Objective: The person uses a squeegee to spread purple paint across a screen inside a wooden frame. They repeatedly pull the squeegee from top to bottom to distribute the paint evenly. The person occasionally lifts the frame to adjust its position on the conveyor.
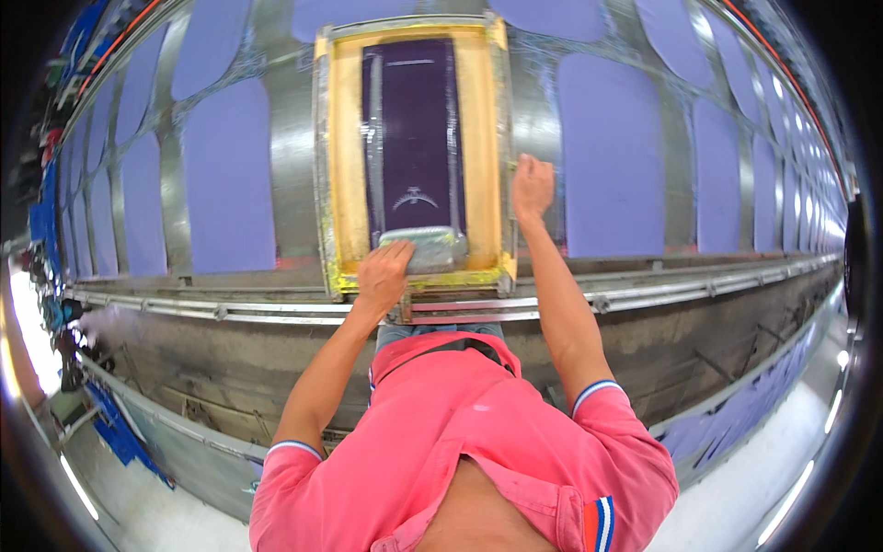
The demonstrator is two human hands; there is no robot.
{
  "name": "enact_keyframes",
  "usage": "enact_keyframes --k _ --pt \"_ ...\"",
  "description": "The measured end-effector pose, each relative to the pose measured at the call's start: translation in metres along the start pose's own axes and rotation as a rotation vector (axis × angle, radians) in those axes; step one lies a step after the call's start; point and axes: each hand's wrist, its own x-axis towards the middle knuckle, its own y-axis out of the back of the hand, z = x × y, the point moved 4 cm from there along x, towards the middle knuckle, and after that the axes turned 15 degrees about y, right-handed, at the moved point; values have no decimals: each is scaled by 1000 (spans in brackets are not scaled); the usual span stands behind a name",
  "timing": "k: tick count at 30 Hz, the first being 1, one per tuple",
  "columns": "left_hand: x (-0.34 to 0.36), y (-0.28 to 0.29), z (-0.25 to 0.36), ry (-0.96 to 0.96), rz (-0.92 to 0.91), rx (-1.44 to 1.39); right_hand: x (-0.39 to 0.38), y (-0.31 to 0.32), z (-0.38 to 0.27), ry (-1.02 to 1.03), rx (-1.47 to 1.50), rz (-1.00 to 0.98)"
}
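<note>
A screen-printing frame [483, 138] with yellowish inner borders stands in front of me over a long table. Its mesh window [410, 129] is dark purple, with a small pale curved motif near its lower end. My left hand [384, 271] is closed on the left end of a squeegee [436, 250], which rests across the near end of the mesh and looks wrapped in clear film. Just outside the frame's right edge is my right hand [533, 189], its fingers curled in; whatever they grip there is hidden.
Rows of lilac fabric pieces [612, 152] lie flat on the metal table [294, 138] to both sides. A metal rail [644, 293] runs along its near edge, between me and the table. Behind me stands another long table [722, 432] with purple pieces.
</note>
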Motion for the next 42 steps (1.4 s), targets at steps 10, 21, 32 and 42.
enact_keyframes --k 10,21,32,42 --pt "315 29 -34 -21 208 70 140 -44 -159 726 340 -215" --pt "481 71 -37 19 -41 279 292 -160 -222 848 -290 -815" --pt "200 30 -20 49 -157 116 30 -58 -187 931 -72 -725" --pt "45 0 -15 62 -286 61 -119 -3 -160 847 -20 -864"
